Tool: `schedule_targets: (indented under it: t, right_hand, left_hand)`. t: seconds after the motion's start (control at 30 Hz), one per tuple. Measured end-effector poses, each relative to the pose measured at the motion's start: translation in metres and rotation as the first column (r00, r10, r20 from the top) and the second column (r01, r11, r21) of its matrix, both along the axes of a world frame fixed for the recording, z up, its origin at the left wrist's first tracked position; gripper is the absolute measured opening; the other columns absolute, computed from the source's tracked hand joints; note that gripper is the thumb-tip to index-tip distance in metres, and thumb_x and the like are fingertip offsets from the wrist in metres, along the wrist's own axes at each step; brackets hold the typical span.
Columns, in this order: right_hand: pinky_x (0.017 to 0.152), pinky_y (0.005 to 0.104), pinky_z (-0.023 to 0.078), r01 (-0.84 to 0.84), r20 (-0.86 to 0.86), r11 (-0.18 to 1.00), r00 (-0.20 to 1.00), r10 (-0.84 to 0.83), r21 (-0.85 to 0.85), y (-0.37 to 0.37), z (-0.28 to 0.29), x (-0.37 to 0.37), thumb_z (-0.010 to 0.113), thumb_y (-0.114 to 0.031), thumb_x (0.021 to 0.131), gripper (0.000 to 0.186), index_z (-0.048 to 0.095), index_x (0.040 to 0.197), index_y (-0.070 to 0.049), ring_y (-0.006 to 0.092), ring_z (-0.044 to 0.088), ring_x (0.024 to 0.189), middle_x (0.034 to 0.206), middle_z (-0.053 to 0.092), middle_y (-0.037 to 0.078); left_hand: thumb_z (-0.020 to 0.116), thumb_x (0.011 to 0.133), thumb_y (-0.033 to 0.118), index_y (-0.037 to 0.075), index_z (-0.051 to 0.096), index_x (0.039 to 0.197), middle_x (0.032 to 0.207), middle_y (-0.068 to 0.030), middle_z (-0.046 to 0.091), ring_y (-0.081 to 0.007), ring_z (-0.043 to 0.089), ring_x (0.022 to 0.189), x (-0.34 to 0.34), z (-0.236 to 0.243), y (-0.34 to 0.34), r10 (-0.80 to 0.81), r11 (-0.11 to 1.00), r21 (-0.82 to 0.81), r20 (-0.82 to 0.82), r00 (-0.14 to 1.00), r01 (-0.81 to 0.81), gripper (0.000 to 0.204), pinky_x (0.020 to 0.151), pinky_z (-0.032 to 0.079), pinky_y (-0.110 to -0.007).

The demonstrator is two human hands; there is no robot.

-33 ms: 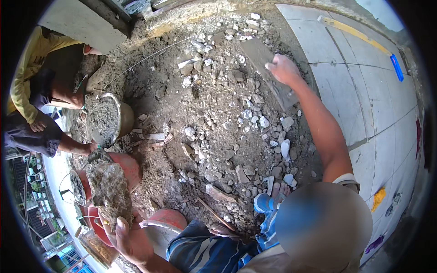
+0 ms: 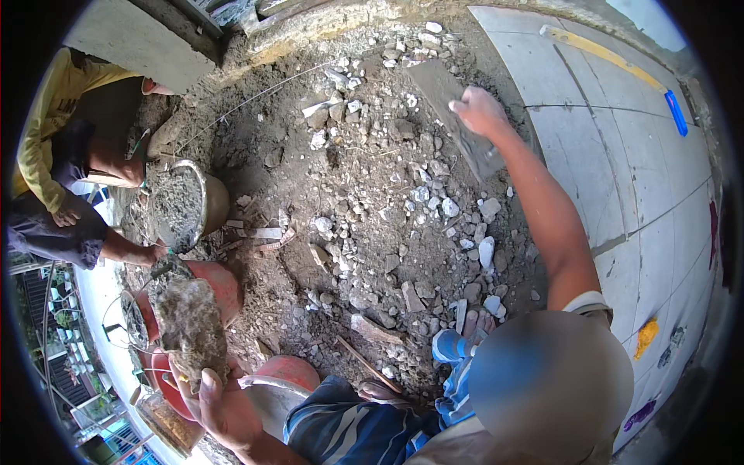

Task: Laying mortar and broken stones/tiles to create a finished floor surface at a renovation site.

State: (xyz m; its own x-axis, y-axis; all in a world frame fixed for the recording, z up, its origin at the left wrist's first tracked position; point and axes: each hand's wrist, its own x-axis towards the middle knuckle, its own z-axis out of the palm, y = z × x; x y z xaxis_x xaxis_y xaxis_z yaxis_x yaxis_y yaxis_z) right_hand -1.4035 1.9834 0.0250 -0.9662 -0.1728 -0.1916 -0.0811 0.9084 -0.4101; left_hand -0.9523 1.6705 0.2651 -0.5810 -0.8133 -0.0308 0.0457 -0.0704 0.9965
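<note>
My left hand (image 2: 225, 412), at the lower left, is closed round the lower end of a flat trowel-like tool caked with grey-brown mortar (image 2: 191, 322). The thumb lies at its edge, and the mortar hides the tool's exact kind. At the upper right, my right hand (image 2: 482, 115) grips a long flat grey float (image 2: 448, 111) from above. The float slants over the gravelly ground next to the tile edge, its underside hidden. Rubble and broken stones (image 2: 372, 201) spread to the left of it.
A mortar-filled bucket (image 2: 213, 203) and red buckets (image 2: 221, 288) stand at the left. Behind them sits a co-worker in a yellow top (image 2: 39, 155). Pale floor tiles (image 2: 573, 163) line the right, with a yellow straightedge (image 2: 597, 50) on them. A string (image 2: 271, 89) crosses the ground.
The mortar-caked tool in my left hand has shifted slightly right and its face has tilted. My right hand and the float have moved very slightly to the left and upward.
</note>
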Motion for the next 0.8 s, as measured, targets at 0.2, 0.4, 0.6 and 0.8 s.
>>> schedule_targets:
  t: [0.2, 0.4, 0.6, 0.8]
  right_hand:
    - [0.07, 0.0434, 0.057, 0.127, 0.17, 0.983, 0.98, -0.104, -0.133, -0.037, -0.052, -0.011, 0.058, -0.036, 0.096, 0.04, 0.063, 0.106, 0.003, 0.0285, 0.069, 0.08, 0.095, 0.067, 0.02]
    - [0.082, 0.0505, 0.055, -0.311, 0.073, 0.949, 0.949, 0.307, 0.055, -0.092, 0.004, 0.101, 0.053, -0.032, 0.099, 0.035, 0.058, 0.12, -0.004, 0.0372, 0.07, 0.093, 0.101, 0.071, 0.02]
    - [0.08, 0.0509, 0.055, -0.207, -0.063, 0.964, 0.973, 0.22, 0.169, -0.046, -0.01, 0.041, 0.058, -0.032, 0.095, 0.03, 0.061, 0.109, -0.006, 0.0377, 0.07, 0.091, 0.099, 0.071, 0.02]
    - [0.085, 0.0527, 0.052, -0.177, -0.004, 0.978, 0.984, 0.179, 0.109, -0.016, -0.037, 0.07, 0.065, -0.036, 0.087, 0.038, 0.063, 0.101, -0.001, 0.0437, 0.066, 0.098, 0.102, 0.068, 0.025]
  left_hand:
    - [0.06, 0.094, 0.012, -0.002, 0.042, 0.139, 0.108, -0.0145, 0.063, -0.0204, 0.063, 0.087, -0.009, -0.002, 0.005, -0.006, 1.0, -0.022, 0.019, 1.0, 0.006, 0.051, 0.072, 0.051, -0.03]
    - [0.062, 0.093, 0.015, -0.003, 0.039, 0.142, 0.114, -0.0147, 0.06, -0.0204, 0.062, 0.089, -0.011, -0.002, 0.005, 0.017, 0.998, -0.066, 0.04, 0.999, -0.014, 0.056, 0.074, 0.051, -0.029]
    - [0.063, 0.092, 0.015, -0.002, 0.039, 0.142, 0.113, -0.0145, 0.06, -0.0207, 0.062, 0.089, -0.016, -0.005, 0.005, 0.018, 0.997, -0.074, 0.085, 0.996, -0.012, 0.058, 0.074, 0.052, -0.03]
    - [0.063, 0.092, 0.014, 0.0, 0.037, 0.146, 0.124, -0.0164, 0.057, -0.0228, 0.061, 0.099, 0.024, 0.021, 0.003, -0.036, 0.995, -0.094, -0.065, 0.997, 0.029, 0.062, 0.081, 0.054, -0.034]
